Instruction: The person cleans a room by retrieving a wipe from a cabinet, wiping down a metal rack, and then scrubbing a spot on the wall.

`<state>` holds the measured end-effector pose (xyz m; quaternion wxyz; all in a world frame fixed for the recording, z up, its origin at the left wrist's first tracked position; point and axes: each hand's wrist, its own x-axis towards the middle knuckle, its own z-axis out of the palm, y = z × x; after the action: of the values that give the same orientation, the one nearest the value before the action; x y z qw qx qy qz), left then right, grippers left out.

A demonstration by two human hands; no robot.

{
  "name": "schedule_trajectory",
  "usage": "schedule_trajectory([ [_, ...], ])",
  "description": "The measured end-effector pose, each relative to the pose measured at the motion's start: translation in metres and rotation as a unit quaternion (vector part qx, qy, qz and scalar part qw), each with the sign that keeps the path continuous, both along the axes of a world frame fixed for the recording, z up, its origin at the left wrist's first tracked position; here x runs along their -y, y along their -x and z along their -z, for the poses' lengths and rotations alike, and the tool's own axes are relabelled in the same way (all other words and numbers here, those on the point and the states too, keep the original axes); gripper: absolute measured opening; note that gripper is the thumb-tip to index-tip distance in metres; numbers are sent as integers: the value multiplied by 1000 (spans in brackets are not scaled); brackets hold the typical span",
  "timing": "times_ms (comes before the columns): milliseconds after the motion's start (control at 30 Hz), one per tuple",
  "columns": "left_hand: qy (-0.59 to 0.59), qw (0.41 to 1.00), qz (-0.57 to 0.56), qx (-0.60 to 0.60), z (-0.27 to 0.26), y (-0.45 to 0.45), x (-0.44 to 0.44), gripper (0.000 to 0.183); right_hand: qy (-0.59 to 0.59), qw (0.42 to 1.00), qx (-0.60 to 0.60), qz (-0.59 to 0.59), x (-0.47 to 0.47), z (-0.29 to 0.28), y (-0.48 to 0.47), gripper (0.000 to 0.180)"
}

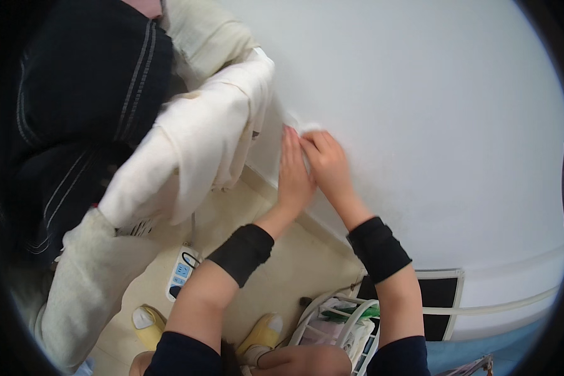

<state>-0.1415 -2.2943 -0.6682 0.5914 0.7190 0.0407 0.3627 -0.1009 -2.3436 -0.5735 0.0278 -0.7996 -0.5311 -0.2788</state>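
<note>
My left hand (295, 181) reaches up against the white wall (432, 117), its fingers straight and close together. Beside it, my right hand (330, 162) has bent fingers whose tips come near the left fingertips. A pale white piece (310, 126), hard to make out against the wall, shows just above the fingertips. Whether either hand grips it is hidden by the fingers. Black bands wrap both forearms. Left of the hands hangs white cloth (216, 122), draped over an edge close to the wall.
Dark clothing (94, 70) with stitched lines lies over the cloth at upper left. On the tiled floor (249, 254) rests a power strip (181, 272) with a cable. Yellow slippers (261, 331) are on my feet. A white wire basket (338, 319) of bags stands by my right arm.
</note>
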Motion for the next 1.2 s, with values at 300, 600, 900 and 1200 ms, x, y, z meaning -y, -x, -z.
schedule_trajectory([
  [300, -12, 999, 19, -23, 16, 1, 19, 78, -5, 999, 19, 33, 19, 19, 1, 9],
  [600, -88, 996, 15, -10, -7, 1, 25, 71, -21, 997, 31, 65, 22, -27, 16, 18],
  [900, -43, 997, -61, 25, 2, -17, 15, 68, -26, 995, 42, 89, 18, -8, 9, 12],
  [1200, -151, 972, 153, 94, -32, 9, 59, 75, -31, 986, 44, 157, 99, -53, 46, 28],
])
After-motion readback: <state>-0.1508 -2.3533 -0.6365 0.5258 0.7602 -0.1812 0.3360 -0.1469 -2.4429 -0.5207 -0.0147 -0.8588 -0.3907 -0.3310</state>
